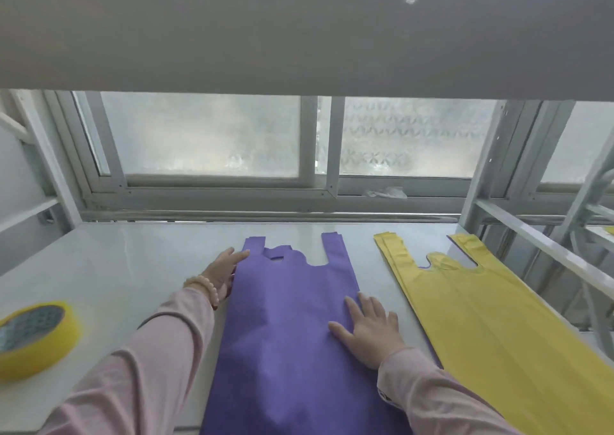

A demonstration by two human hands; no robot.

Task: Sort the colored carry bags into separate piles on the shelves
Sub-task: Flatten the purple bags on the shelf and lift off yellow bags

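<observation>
Head view: left hand [223, 270], right hand [368, 331] spread on purple bag [292, 351]; tape roll [33, 338] nearby.

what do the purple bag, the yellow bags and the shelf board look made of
Purple bag: likely non-woven fabric with a matte finish. It shows soft creases and no shine.
Yellow bags: seemingly the same matte non-woven cloth, with soft folds at the handles.
Shelf board: hard and smooth, perhaps painted metal or laminate. It carries a faint sheen from the window light.
</observation>
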